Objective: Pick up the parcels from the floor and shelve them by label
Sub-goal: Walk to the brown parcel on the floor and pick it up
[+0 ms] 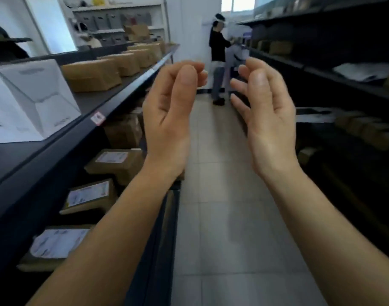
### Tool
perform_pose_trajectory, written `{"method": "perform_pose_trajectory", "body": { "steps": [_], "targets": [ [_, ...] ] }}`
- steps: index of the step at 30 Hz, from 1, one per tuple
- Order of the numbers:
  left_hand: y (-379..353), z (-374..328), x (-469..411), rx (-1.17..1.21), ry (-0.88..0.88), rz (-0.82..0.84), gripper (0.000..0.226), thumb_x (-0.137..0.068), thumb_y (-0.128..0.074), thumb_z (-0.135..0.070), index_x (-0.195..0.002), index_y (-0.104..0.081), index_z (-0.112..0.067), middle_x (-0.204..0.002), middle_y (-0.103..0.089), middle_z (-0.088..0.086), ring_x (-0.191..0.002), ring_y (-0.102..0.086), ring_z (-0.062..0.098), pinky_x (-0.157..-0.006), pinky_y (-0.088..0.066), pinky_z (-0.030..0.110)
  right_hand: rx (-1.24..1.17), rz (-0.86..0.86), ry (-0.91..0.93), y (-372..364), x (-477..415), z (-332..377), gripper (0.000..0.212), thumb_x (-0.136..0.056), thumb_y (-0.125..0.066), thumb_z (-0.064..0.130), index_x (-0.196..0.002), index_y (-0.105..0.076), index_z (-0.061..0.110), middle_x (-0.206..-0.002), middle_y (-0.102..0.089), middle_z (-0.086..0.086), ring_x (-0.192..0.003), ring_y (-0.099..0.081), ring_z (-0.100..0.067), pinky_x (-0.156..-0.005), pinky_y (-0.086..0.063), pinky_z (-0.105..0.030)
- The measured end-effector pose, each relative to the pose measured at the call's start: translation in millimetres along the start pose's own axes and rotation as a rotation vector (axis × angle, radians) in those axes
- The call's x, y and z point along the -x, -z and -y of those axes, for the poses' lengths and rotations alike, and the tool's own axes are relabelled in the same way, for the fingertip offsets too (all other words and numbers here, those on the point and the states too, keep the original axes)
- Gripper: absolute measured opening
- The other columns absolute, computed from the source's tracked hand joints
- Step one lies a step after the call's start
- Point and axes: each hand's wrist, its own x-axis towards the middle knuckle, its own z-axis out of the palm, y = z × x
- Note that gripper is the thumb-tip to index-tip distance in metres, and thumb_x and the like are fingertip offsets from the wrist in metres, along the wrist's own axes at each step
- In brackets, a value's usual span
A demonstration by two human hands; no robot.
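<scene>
My left hand (pixel 170 111) and my right hand (pixel 264 111) are raised side by side in mid-air over the aisle, palms facing each other, fingers loosely curled and apart, nothing in either. Brown cardboard parcels (pixel 91 77) line the top of the dark shelf unit (pixel 56 149) on my left, beside a white box (pixel 32 100). Labelled brown parcels (pixel 116 161) lie on the lower levels below. No parcel shows on the visible stretch of tiled floor (pixel 222 217).
A second dark shelf unit (pixel 343 74) with brown and white packages runs along the right. A person in a black top (pixel 219 60) stands at the far end of the narrow aisle. Grey bins sit on a white rack (pixel 122 18) at the back.
</scene>
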Motion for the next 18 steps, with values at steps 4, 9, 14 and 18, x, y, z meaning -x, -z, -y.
{"method": "perform_pose_trajectory", "body": {
  "steps": [4, 9, 14, 18],
  "targets": [
    [-51, -13, 33, 0.106, -0.001, 0.100, 0.045, -0.091, -0.046, -0.049, -0.107, -0.057, -0.008, -0.100, -0.063, 0.012, -0.099, -0.064, 0.021, -0.092, -0.051, 0.030, 0.122, -0.114, 0.050, 57, 29, 30, 0.053, -0.085, -0.050, 0.045, -0.127, -0.054, 0.013, -0.119, -0.062, 0.006, -0.117, -0.061, -0.016, -0.103, -0.049, -0.037],
    [-114, -30, 79, 0.191, 0.037, 0.202, 0.024, -0.099, -0.044, -0.033, -0.106, -0.057, -0.014, -0.100, -0.063, 0.011, -0.098, -0.064, 0.020, -0.095, -0.051, 0.034, 0.248, -0.239, 0.061, 129, 73, 66, 0.051, -0.089, -0.051, 0.042, -0.130, -0.053, 0.011, -0.125, -0.060, 0.003, -0.117, -0.061, -0.011, -0.099, -0.051, -0.028],
    [-189, -65, 141, 0.268, 0.121, 0.272, 0.026, -0.095, -0.038, -0.027, -0.103, -0.059, -0.014, -0.103, -0.062, 0.015, -0.100, -0.063, 0.028, -0.097, -0.052, 0.041, 0.337, -0.341, 0.032, 214, 127, 111, 0.045, -0.094, -0.050, 0.036, -0.130, -0.054, 0.010, -0.122, -0.060, 0.008, -0.117, -0.061, -0.009, -0.097, -0.050, -0.025],
    [-247, -97, 201, 0.291, 0.182, 0.328, 0.025, -0.094, -0.039, -0.027, -0.100, -0.060, -0.015, -0.102, -0.063, 0.017, -0.099, -0.063, 0.033, -0.097, -0.051, 0.049, 0.400, -0.405, -0.023, 281, 175, 146, 0.041, -0.096, -0.050, 0.030, -0.130, -0.053, 0.007, -0.123, -0.060, 0.004, -0.116, -0.060, -0.011, -0.090, -0.050, -0.020]
  ]
}}
